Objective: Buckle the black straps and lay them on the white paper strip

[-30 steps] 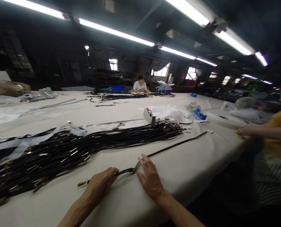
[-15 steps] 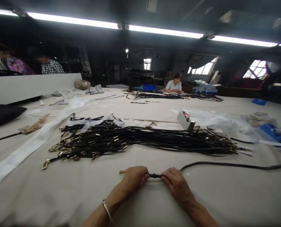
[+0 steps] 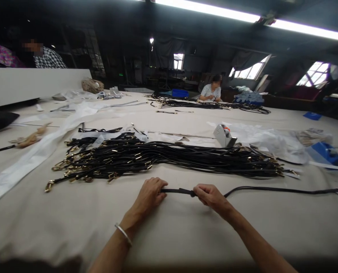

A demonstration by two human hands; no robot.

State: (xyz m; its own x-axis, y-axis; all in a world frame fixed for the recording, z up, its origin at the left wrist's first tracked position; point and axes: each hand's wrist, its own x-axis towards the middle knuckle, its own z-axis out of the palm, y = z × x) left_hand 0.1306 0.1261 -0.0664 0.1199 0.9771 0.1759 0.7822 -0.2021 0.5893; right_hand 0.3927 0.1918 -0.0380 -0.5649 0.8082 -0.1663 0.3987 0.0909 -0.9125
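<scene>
A single black strap [image 3: 271, 189] lies along the near edge of the cloth-covered table [image 3: 72, 220], its far end tipped with a gold clasp at the right. My left hand [image 3: 149, 196] is closed on the strap's near end. My right hand [image 3: 211, 196] pinches the same strap a little to the right, with a short stretch of strap taut between the two hands. Just beyond my hands lies a big pile of black straps with gold clasps [image 3: 157, 157].
A tape dispenser [image 3: 224, 136], crumpled clear plastic [image 3: 265, 142] and a blue object [image 3: 326, 151] sit behind the pile at right. White strips [image 3: 32, 159] run along the left. A person [image 3: 211, 91] sits at the far end by more straps; other people [image 3: 44, 57] stand at far left.
The camera has tilted down a little and my hands sit slightly farther apart on the strap. The gold clasp that stuck out of my left hand is hidden now.
</scene>
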